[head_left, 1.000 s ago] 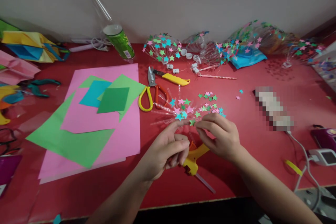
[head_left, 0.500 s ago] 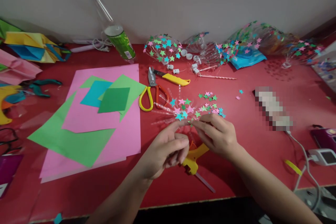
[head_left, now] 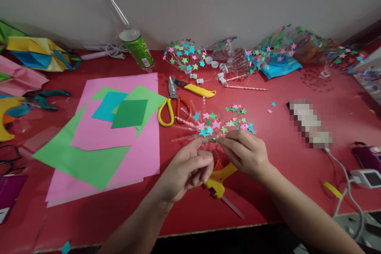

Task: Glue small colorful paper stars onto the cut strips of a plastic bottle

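Note:
My right hand (head_left: 245, 151) is closed in a pinch at a small green paper star (head_left: 216, 138). From the other side, the stretched index finger of my left hand (head_left: 190, 164) reaches the same star, while its other fingers curl loosely with nothing visible in them. Just beyond the fingertips, clear plastic strips (head_left: 186, 120) fan out on the table, with pink, green and blue stars (head_left: 208, 124) on and around their middle. A yellow glue gun (head_left: 218, 184) lies beneath my hands, partly hidden, with a clear glue stick (head_left: 233, 207) protruding from it.
Red-and-yellow-handled shears (head_left: 172, 103) and a yellow utility knife (head_left: 199, 89) lie beyond the strips. Coloured paper sheets (head_left: 119, 166) spread to the left. Star-covered plastic pieces (head_left: 186, 55) and a green can (head_left: 137, 49) stand along the wall. A blurred-out phone-like device (head_left: 309, 121) with a cable lies right.
Almost nothing differs. Both hands keep their place at the green star, with only a very slight shift of the fingers.

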A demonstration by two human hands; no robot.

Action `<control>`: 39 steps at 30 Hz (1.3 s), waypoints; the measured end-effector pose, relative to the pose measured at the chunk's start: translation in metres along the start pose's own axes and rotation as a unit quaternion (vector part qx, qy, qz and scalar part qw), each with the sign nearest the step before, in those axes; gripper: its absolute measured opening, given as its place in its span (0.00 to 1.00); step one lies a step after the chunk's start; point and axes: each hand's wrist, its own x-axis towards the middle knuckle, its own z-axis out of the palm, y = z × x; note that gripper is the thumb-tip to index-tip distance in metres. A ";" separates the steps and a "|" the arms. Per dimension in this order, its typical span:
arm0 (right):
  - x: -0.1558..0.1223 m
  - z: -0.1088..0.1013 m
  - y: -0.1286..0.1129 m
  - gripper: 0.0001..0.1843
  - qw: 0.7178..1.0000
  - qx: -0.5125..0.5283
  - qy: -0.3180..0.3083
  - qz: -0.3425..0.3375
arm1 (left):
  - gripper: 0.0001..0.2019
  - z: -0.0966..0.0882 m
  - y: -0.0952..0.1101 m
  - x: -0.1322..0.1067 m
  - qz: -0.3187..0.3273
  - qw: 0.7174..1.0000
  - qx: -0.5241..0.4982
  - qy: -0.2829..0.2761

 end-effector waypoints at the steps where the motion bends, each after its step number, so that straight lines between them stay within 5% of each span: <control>1: 0.000 0.000 0.000 0.07 1.000 0.001 0.000 0.000 | 0.25 0.000 0.000 0.000 0.000 1.000 0.001 0.001; 15: -0.001 0.001 0.000 0.07 1.000 0.004 0.002 0.005 | 0.23 -0.002 -0.002 0.000 0.006 1.000 0.007 -0.002; 30: -0.004 -0.008 0.004 0.10 0.999 0.007 0.035 0.039 | 0.32 0.001 0.005 -0.010 0.019 0.992 0.107 0.066; 39: -0.005 -0.011 0.008 0.10 0.995 0.031 0.052 0.077 | 0.27 -0.002 0.008 -0.012 0.037 0.980 0.174 0.093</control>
